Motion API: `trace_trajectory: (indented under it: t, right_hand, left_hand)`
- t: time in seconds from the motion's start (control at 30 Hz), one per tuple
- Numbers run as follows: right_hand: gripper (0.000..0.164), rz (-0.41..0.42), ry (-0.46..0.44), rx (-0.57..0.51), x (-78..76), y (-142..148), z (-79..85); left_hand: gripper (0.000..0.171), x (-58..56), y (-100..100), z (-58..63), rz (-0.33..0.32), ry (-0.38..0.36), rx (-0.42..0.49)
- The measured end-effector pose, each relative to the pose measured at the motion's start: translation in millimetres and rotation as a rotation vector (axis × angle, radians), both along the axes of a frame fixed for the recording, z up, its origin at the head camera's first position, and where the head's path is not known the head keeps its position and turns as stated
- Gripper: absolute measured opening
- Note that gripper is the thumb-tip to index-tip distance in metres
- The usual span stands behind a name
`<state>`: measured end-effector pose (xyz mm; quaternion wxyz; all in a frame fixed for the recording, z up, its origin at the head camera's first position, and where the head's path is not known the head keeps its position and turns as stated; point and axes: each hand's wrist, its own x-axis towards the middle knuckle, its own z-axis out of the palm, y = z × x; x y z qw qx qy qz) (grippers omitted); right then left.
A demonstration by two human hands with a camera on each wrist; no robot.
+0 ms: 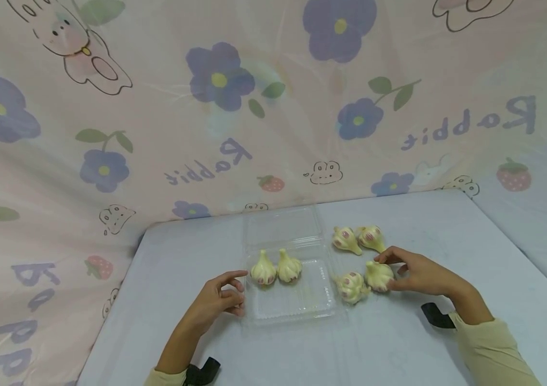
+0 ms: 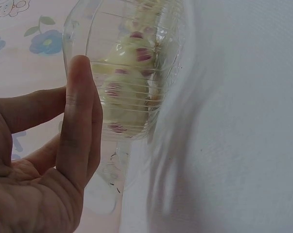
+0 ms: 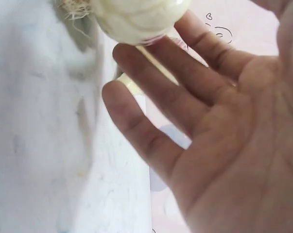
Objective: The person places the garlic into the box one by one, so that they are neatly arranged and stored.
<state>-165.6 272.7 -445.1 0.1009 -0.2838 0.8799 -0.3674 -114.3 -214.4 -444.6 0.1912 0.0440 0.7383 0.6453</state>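
The picking up of a garlic bulb [image 1: 379, 277] seems to be the step in hand. This bulb, to the right of the clear plastic box [image 1: 292, 311], is pinched between thumb and bent forefinger of the right hand [image 1: 410, 273]; the other fingers are held fairly straight. A second bulb [image 1: 352, 288] is found just beside it, and two farther bulbs [image 1: 346, 240] are seen on the table [image 1: 398, 343] behind. Two boxed bulbs [image 1: 263, 269] are set side by side in the box, whose lid [image 1: 283, 225] is laid back. The left hand [image 1: 222, 297] is placed at the box's left wall, its fingers relaxed. For the next move, a secure pinch and a lift clear of the neighbouring bulb would be called for, with the box kept steady.
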Motion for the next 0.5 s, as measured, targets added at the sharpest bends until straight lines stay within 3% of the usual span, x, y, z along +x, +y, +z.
trace_trajectory:
  t: [0.5]
  right_hand:
    - [0.041, -0.047, 0.022, 0.030, -1.3, -4.5, -4.6]
  left_hand:
    - [0.059, 0.3, -0.8, -1.6, -0.004, 0.003, -0.007]
